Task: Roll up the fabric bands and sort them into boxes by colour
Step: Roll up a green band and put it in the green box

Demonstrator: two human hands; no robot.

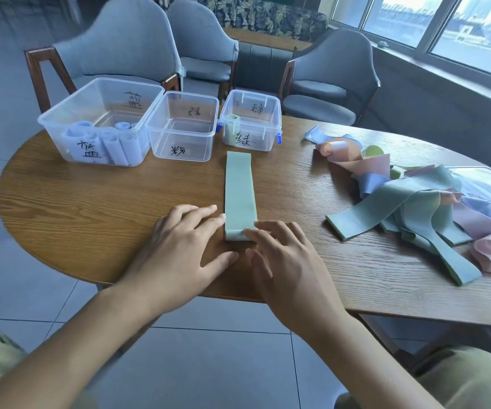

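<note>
Rolling step just begun on one green band (239, 190), laid flat and straight on the table (96, 208), far end pointing at the small box (250, 125) and near end close to the table's front edge. Near end already turned over into a first low fold. Left hand (179, 249) flat beside the band's left edge, fingers nearly straight, tips touching the fold's side, gripping nothing. Right hand (285, 261) likewise loosely spread, fingertips (250, 231) pressing on the folded near end, nothing clasped. Ahead, three clear boxes in a row: large box (99, 125) at left holding several pale blue rolls, middle box (183, 126) with no rolls visible inside, small box at right with one green roll in it. Off to the right, a loose heap of bands (409, 202) in pink, blue and green, unrolled. Well short of done, judging by that heap. Next move probably: push the fold forward with both sets of fingertips, keeping edges square and turns tight, then pinch the finished roll and drop it in the small box with the other green one. Risk of skewing if one side runs ahead.
</note>
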